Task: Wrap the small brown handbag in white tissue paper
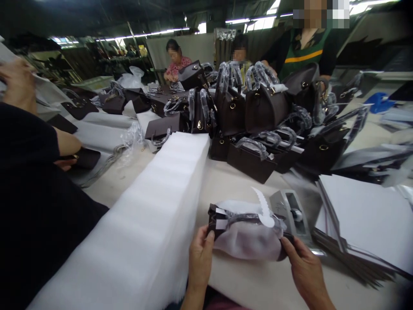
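Between my two hands is a dark brown handbag [248, 241], wrapped around its body in thin whitish foam. Its handles carry clear plastic film, and a white toothed strap [263, 202] sticks up from the top. My left hand [201, 249] pinches the bag's left end, thumb in front. At the opposite end, my right hand [301, 256] grips the dark corner with thumb and fingers. Just behind the bag stands a grey tape dispenser [292, 211]. Along my left side runs a tall stack of white foam sheets [155, 202].
Many brown handbags [264, 107] with film-wrapped handles crowd the table's far side. White boards [368, 215] are piled at right. A co-worker in a black sleeve [38, 193] works close on my left; other people stand or sit across the table. Crumpled clear plastic [132, 140] lies beyond the foam.
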The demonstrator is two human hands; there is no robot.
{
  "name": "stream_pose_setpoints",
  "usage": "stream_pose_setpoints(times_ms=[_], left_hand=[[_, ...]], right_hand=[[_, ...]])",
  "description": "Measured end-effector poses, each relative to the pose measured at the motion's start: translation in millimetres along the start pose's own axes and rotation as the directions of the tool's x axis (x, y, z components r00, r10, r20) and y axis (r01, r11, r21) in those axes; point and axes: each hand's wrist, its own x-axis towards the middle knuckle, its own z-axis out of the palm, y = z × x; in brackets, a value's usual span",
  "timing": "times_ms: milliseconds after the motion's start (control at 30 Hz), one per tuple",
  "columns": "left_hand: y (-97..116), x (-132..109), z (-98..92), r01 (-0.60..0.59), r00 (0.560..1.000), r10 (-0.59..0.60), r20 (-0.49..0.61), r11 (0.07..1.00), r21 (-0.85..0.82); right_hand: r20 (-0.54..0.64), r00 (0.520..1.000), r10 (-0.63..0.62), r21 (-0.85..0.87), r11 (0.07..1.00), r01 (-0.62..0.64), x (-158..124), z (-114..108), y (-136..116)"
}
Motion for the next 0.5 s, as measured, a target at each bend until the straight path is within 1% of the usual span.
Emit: stream_pose_setpoints(times_ms=[100, 233, 400, 500], left_hand=[[-2.2, 1.7, 0.7, 0.009, 1.0, -0.009, -0.027, 1.0, 0.008], [-1.5, 2.1, 0.8, 0.025, 0.999, -0.024, -0.037, 0.999, 0.039], [1.7, 5.2, 0.7, 0.016, 0.999, -0.014, -0.034, 0.998, 0.062], [-4.3, 5.8, -1.4, -0.006, 1.0, 0.006, -0.003, 0.997, 0.07]], right_hand=[[0.001, 1.0, -0.005, 0.005, 1.0, 0.005, 0.9, 1.2, -2.1], [-0.002, 1.0, -0.025, 0.021, 0.999, 0.025, 1.1, 2.5, -2.4], [0.006, 1.0, -0.012, 0.072, 0.997, 0.011, 5.9, 3.0, 3.6], [0.002, 1.0, -0.007, 0.066, 0.998, 0.007, 6.7, 2.9, 3.3]])
